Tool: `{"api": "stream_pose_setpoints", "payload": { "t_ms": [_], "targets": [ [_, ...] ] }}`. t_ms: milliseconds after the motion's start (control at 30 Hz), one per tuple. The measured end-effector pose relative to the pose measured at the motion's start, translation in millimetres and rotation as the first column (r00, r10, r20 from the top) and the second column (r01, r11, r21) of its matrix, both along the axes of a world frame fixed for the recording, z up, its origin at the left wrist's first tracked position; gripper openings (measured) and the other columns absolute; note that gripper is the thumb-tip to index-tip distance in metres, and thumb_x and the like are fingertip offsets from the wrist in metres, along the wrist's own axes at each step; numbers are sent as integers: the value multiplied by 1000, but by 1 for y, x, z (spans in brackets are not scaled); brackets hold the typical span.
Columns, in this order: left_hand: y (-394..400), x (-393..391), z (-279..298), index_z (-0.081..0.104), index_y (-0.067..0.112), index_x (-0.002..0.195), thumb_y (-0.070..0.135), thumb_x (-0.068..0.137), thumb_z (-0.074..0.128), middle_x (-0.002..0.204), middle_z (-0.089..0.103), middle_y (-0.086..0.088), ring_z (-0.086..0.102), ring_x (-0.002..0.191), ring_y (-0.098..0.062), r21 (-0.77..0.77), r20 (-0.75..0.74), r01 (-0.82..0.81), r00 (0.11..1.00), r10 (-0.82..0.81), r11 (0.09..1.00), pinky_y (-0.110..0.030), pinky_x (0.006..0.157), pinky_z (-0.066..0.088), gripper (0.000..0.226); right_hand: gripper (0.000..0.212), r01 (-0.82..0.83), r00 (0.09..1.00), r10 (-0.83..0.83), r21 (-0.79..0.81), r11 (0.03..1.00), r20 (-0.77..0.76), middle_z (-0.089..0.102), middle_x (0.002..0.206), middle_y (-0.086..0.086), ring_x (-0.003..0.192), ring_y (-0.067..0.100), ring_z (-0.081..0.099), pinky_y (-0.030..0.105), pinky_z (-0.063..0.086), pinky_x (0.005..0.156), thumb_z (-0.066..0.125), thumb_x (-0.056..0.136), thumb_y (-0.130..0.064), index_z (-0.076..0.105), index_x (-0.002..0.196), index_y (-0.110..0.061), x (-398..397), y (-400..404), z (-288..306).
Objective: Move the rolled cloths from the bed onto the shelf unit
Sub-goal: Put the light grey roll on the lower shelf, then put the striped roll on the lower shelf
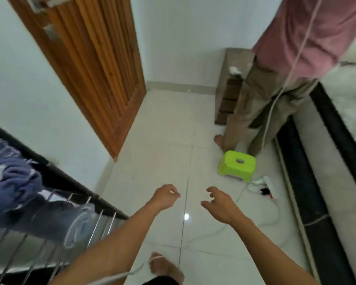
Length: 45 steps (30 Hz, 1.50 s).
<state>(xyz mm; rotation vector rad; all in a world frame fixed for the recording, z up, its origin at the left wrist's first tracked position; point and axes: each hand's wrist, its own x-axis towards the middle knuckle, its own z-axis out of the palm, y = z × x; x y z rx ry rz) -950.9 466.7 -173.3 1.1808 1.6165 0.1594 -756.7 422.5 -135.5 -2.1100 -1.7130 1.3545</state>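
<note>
head view: both hands out over the white tiled floor, carrying nothing. left hand with fingers loosely curled, empty; right hand with fingers spread and relaxed, empty too. shelf unit at the left edge, wire rails along its side, already bearing rolled cloths in blue and grey. bed along the right edge, dark frame and pale cover; something green on it at the frame's margin, too cut off to name. between them a green stool, a power strip with trailing cords, and a second person standing near the bed. probably mid-trip, between a drop at the shelf and a fresh pickup. next: turn right toward the bed, step clear of stool and cords, reach for another roll.
</note>
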Motion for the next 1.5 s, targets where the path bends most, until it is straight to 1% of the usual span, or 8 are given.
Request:
{"api": "stream_pose_setpoints", "payload": {
  "t_ms": [267, 567, 733, 833, 967, 1133, 1367, 1500],
  "targets": [
    [-64, 258, 74, 53, 24, 74, 21, 89, 54, 81, 58, -5, 56, 67, -19, 222, 55, 512, 843, -534, 830, -24, 56, 38, 15, 45, 593, 805, -591, 52, 803, -50, 59, 124, 2, 114, 20, 57, 27, 42, 89, 59, 88, -37, 51, 127, -18, 196, -172, 31],
    [-216, 505, 124, 59, 16, 98, 19, 93, 55, 85, 61, -1, 59, 61, -9, 331, 197, 808, 446, -873, 488, -19, 53, 44, 6, 19, 963, 246, -928, 177, 202, -278, 70, 85, 2, 87, 22, 68, 33, 50, 73, 62, 86, -30, 61, 103, -20, 374, -368, 75],
    [-274, 602, 121, 57, 19, 89, 20, 94, 55, 82, 60, 0, 58, 60, -9, 238, 281, 886, 330, -901, 398, -20, 52, 42, 6, 16, 981, 58, -940, 192, -8, -336, 70, 86, 8, 82, 24, 68, 38, 52, 72, 62, 87, -23, 61, 101, -16, 445, -421, 80],
    [-291, 659, 112, 54, 19, 88, 22, 94, 55, 82, 58, 1, 58, 62, -10, 140, 343, 900, 348, -873, 414, -22, 55, 44, 7, 4, 974, 8, -938, 217, -71, -347, 69, 86, 11, 78, 23, 65, 34, 48, 66, 61, 88, -20, 59, 92, -22, 490, -434, 79],
    [-299, 726, 94, 55, 17, 87, 24, 94, 54, 84, 52, -3, 55, 69, -16, -126, 448, 822, 546, -708, 555, -31, 62, 46, 10, 17, 980, -77, -933, 148, -136, -352, 67, 89, 11, 75, 20, 63, 26, 44, 61, 60, 89, -17, 60, 104, -10, 546, -441, 73],
    [-304, 780, 67, 51, 11, 129, 25, 95, 55, 102, 49, -8, 54, 94, -25, -354, 424, 703, 709, -564, 617, -41, 76, 49, 38, 17, 972, -181, -914, 77, -223, -363, 68, 92, 10, 77, 18, 64, 27, 47, 64, 60, 88, -17, 62, 104, -11, 602, -442, 54],
    [-310, 828, 43, 43, 10, 141, 26, 93, 58, 143, 41, -20, 45, 130, -35, -505, 338, 563, 826, -451, 654, -53, 91, 43, 53, 26, 975, -222, -921, -86, -205, -321, 59, 94, 10, 86, 21, 56, 32, 46, 70, 60, 90, -19, 55, 113, -8, 668, -431, 22],
    [-311, 854, 23, 41, 16, 142, 37, 89, 63, 149, 39, -15, 40, 135, -33, -562, 267, 486, 872, -410, 669, -57, 97, 42, 61, 49, 974, -213, -936, -141, -180, -279, 58, 101, 3, 90, 19, 57, 40, 50, 89, 64, 83, -32, 48, 125, -14, 737, -428, 1]
  ]
}}
